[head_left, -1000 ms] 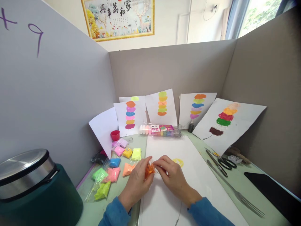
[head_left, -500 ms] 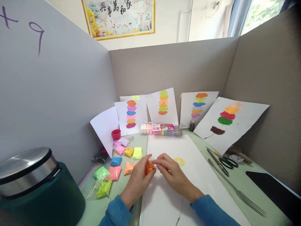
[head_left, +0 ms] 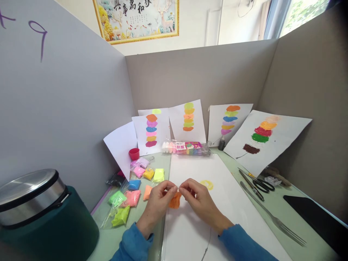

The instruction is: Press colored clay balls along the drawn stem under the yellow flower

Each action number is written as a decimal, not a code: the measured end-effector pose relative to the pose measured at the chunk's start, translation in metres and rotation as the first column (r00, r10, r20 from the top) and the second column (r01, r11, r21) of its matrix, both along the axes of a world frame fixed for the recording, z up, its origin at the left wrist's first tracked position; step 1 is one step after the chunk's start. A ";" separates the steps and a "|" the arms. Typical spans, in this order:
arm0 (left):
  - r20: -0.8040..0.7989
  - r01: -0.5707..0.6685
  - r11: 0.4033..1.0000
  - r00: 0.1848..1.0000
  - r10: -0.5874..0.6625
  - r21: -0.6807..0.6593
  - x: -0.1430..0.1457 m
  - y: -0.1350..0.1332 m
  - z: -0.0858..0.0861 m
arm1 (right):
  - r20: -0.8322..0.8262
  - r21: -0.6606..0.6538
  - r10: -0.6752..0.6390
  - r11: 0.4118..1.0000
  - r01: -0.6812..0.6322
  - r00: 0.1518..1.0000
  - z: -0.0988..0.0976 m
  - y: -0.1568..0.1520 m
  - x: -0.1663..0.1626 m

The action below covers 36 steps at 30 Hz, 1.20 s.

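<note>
Between my two hands hangs a small clear packet of orange modelling clay [head_left: 174, 201]. My left hand [head_left: 157, 201] pinches its upper edge from the left. On the other side, the fingertips of my right hand [head_left: 202, 203] are pressed together at the packet's top right corner. Both hands are over the white paper [head_left: 190, 232], which bears a yellow ring mark [head_left: 207, 185] and a thin dark line. Left of my left hand lie several clay packets, among them a light orange one [head_left: 147, 192], a blue one [head_left: 134, 185] and a green one [head_left: 121, 216].
A dark green container [head_left: 49, 221] with a steel lid stands at the left. On the right lie a fork [head_left: 272, 217], scissors [head_left: 262, 185] and a black flat object [head_left: 315, 217]. Painted sheets [head_left: 152, 134] and a bagged clay set [head_left: 187, 148] line the back, before grey partitions [head_left: 201, 76].
My fingers have shifted to the packet's top edge, both hands now pinching there. The orange packet hangs lower and shows more below my fingers. The view has tilted slightly.
</note>
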<state>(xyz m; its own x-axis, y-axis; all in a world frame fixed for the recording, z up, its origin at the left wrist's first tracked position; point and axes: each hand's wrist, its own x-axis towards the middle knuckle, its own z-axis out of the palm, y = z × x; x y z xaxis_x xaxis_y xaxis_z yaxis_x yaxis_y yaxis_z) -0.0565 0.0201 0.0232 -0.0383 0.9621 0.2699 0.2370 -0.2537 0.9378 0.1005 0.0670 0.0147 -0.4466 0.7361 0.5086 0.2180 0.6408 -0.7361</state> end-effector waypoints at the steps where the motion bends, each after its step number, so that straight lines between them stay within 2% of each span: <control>1: -0.007 -0.011 1.000 1.000 0.011 -0.001 0.000 0.000 0.000 | 0.001 -0.005 -0.008 1.000 0.008 1.000 -0.001 0.000 -0.001; 4: -0.050 -0.046 0.999 0.998 0.046 0.007 0.002 -0.001 0.002 | 0.023 0.039 -0.040 0.998 0.039 0.999 -0.007 -0.001 -0.003; 8: -0.133 -0.117 0.992 0.984 0.122 0.044 0.003 -0.001 0.002 | 0.071 0.165 -0.077 0.984 0.065 0.994 -0.014 -0.003 -0.007; 12: -0.128 -0.198 0.980 0.971 0.200 0.035 0.003 -0.001 0.001 | 0.072 0.137 -0.091 0.987 0.081 0.993 -0.015 -0.001 -0.009; 17: -0.070 -0.110 0.993 0.992 0.107 -0.047 0.001 0.001 -0.001 | 0.109 0.103 -0.099 0.991 0.088 0.989 -0.015 0.004 -0.006; 21: -0.078 -0.117 0.991 0.991 0.112 -0.068 0.000 0.002 -0.003 | 0.168 0.064 -0.147 0.988 0.138 0.975 -0.018 0.007 -0.005; 24: -0.039 -0.088 0.990 0.996 0.084 -0.115 0.001 0.001 -0.003 | 0.145 0.028 -0.178 0.984 0.175 0.973 -0.020 0.005 -0.005; 26: -0.038 -0.069 0.989 0.997 0.064 -0.133 0.001 0.001 -0.004 | 0.117 0.031 -0.149 0.989 0.146 0.982 -0.019 0.003 -0.006; 28: -0.119 -0.094 0.989 0.990 0.080 -0.115 -0.003 0.002 -0.006 | 0.089 0.039 -0.076 0.997 0.073 0.993 -0.017 0.002 -0.006; 30: -0.284 -0.195 0.978 0.944 0.166 -0.077 -0.011 0.006 -0.007 | 0.051 0.008 -0.029 1.000 0.029 0.998 -0.014 0.005 -0.004; 31: -0.377 -0.270 0.962 0.896 0.232 -0.049 -0.018 0.008 -0.008 | 0.028 -0.023 -0.045 0.999 0.046 0.999 -0.013 0.007 -0.003; 34: -0.515 -0.455 0.890 0.762 0.392 0.005 -0.041 0.015 -0.007 | 0.034 -0.095 -0.196 0.975 0.199 0.980 -0.012 0.016 0.004; 36: -0.588 -0.530 0.848 0.680 0.438 0.018 -0.055 0.017 -0.006 | 0.146 -0.057 -0.237 0.967 0.247 0.960 -0.015 0.020 0.008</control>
